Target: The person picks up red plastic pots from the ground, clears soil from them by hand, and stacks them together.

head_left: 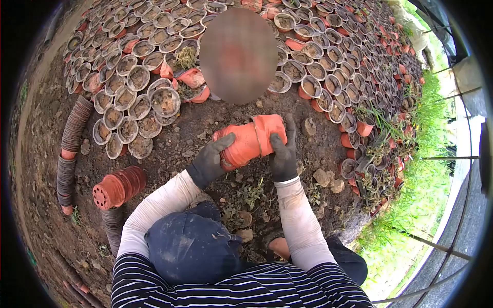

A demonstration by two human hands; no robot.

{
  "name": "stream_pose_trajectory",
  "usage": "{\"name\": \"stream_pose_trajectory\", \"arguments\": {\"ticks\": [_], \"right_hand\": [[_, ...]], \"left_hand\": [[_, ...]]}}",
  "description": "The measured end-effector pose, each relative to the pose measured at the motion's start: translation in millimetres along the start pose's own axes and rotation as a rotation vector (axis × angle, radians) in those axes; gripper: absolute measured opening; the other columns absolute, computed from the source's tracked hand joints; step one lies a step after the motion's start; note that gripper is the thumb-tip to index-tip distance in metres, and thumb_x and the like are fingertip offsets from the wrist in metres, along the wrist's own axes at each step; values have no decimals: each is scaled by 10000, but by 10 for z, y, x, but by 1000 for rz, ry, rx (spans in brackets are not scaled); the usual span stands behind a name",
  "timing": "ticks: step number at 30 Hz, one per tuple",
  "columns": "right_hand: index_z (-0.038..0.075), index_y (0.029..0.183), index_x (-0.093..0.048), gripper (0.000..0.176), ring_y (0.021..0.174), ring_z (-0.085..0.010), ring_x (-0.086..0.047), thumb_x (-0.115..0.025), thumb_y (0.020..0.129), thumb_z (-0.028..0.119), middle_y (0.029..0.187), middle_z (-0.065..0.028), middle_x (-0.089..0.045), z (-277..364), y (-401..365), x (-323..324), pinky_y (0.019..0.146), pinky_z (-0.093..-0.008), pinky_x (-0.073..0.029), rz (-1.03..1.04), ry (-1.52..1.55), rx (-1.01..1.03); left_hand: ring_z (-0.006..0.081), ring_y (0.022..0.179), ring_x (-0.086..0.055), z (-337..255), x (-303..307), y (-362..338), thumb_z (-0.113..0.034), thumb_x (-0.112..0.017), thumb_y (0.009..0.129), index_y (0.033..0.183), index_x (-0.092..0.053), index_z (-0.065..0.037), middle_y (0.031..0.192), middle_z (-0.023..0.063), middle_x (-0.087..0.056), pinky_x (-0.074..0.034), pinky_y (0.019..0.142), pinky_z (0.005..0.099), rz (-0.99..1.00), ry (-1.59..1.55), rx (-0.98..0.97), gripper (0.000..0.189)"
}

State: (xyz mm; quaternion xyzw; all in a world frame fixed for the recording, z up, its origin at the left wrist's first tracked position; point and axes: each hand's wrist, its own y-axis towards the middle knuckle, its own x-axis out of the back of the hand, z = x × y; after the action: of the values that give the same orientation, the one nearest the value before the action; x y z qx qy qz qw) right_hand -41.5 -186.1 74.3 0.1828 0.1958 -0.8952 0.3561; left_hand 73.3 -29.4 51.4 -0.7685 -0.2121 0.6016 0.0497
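In front of my body, orange-red plastic plant pots (244, 143) lie sideways between my hands, one partly nested in another. My left hand (209, 160), in a dark glove, grips the left end, thumb on top. My right hand (284, 156), gloved too, is closed around the right end, its thumb pressed on the side. The fingers beneath the pots are hidden. On the ground to the left, a short group of nested red pots (118, 187) with holes in the base tops a longer stack of pots (112, 226).
Soil-filled pots (138, 77) crowd the ground ahead and to the right. Long stacks of nested pots (77, 128) lie at the far left. Stones (324, 178) and small weeds dot the soil. Grass (434, 154) and a netted frame (447, 246) border the right. A blurred oval hides part of the view.
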Motion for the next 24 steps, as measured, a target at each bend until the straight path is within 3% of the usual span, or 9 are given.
{"name": "stream_pose_trajectory", "arguments": {"ticks": [8,14,17,20,21,23,24], "right_hand": [[8,1480,-78,1094,1270,-282,-408,-828,702,177,1406,-164,-323,-83,-69,-7,1047,-415,-375,80,-423,277],[14,1479,-65,1129,1264,-299,-417,-849,689,206,1398,-167,-337,8,-67,-48,1031,-424,-413,208,-546,318],[19,1478,-47,1098,1245,-299,-445,-821,713,161,1424,-168,-309,37,-152,-181,1011,-424,-442,182,-305,125],[5,1456,-152,949,1184,-274,-512,-774,744,94,1393,-162,-380,-158,-248,-209,963,-410,-477,160,-37,-67],[-1,1427,-216,864,1160,-264,-530,-754,756,78,1359,-155,-423,-182,-300,-226,952,-405,-482,146,-113,-89],[-13,1371,-346,702,1112,-244,-568,-715,778,47,1291,-141,-508,-258,-396,-291,928,-395,-492,178,-233,-152],[-12,1363,-367,603,1131,-239,-556,-651,839,78,1285,-132,-516,-278,-465,-312,951,-386,-469,236,-296,-190]], "left_hand": [[284,1127,-585,-35,56,-4,-256,-562,945,1329,-420,-2,1293,171,-535,-475,989,436,-24,92,21,481],[289,1156,-562,-76,-9,-9,-289,-568,940,1359,-401,-23,1323,165,-512,-464,998,455,-11,75,65,523],[296,1214,-513,-51,-40,-42,-305,-576,933,1387,-377,-39,1359,162,-479,-426,1030,478,13,15,39,562],[309,1257,-469,5,-15,-5,-339,-572,932,1408,-362,-65,1387,158,-452,-377,1066,489,15,-113,49,588],[314,1268,-456,15,18,8,-353,-568,932,1414,-358,-75,1395,156,-445,-360,1078,491,3,-156,52,594],[305,1247,-474,37,46,46,-382,-536,947,1391,-385,-76,1366,148,-478,-356,1073,477,221,-156,2,560],[270,1220,-494,28,60,6,-397,-511,957,1364,-409,-62,1342,134,-500,-370,1058,449,299,449,-376,538]]}}
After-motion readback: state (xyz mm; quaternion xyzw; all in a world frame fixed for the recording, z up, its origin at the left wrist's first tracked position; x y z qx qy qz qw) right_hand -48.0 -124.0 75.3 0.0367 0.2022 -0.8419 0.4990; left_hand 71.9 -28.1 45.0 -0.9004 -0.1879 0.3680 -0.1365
